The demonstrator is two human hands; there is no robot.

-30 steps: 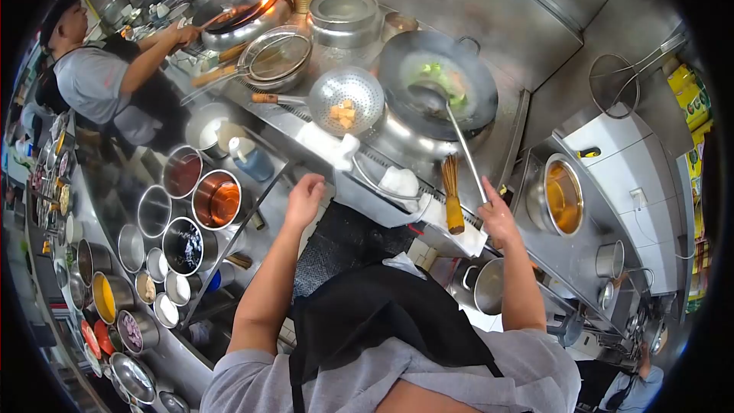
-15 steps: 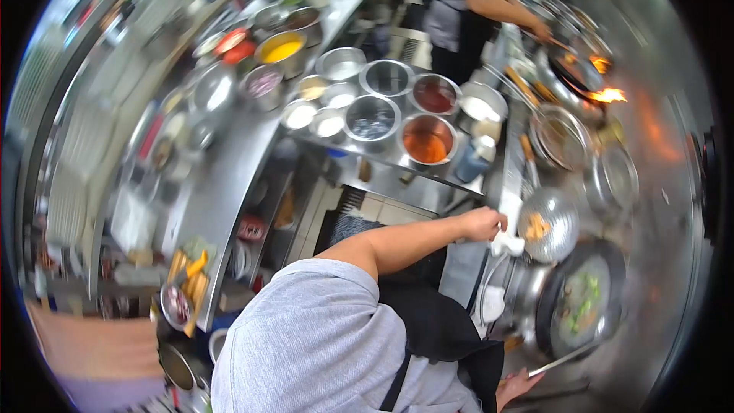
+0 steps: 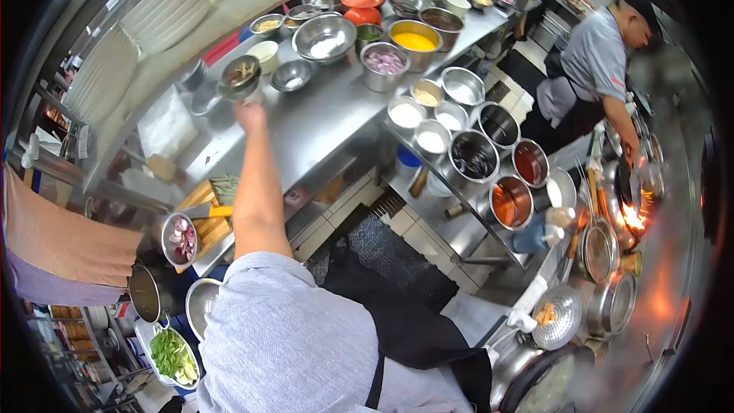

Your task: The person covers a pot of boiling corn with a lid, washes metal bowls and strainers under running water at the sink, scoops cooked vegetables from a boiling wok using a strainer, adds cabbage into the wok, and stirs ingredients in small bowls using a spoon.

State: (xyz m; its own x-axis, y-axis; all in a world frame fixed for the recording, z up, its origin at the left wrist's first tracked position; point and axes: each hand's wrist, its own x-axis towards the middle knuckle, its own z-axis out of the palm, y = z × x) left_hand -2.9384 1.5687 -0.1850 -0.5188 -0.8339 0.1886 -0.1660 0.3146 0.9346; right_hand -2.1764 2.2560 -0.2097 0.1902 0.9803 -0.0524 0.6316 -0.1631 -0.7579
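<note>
My left hand [image 3: 249, 116] is stretched out over the steel counter, its fingers closed at the near side of a small metal bowl [image 3: 241, 75]. Brownish strips of food lie in this bowl; the fingertips are partly hidden. Close by stand a small metal bowl [image 3: 291, 75], a bowl with something white [image 3: 264, 53] and a larger steel mixing bowl [image 3: 323, 38]. My right hand is out of view. At the lower right a wok [image 3: 547, 382] sits on the stove, and beside it a perforated skimmer [image 3: 556, 317] holds orange-brown pieces.
Pots of sauces [image 3: 511, 202] and powders crowd a steel side table. A co-worker [image 3: 589, 61] stands at the stove near a flame [image 3: 633, 217]. Stacked plates [image 3: 164, 8] fill the shelf. A bowl of chopped onion [image 3: 180, 239] and a tray of greens [image 3: 173, 355] are lower left.
My left hand has left the white cloth by the stove and swung across to the small bowl on the counter. The view has turned left; my right hand and the long-handled utensil are gone from sight.
</note>
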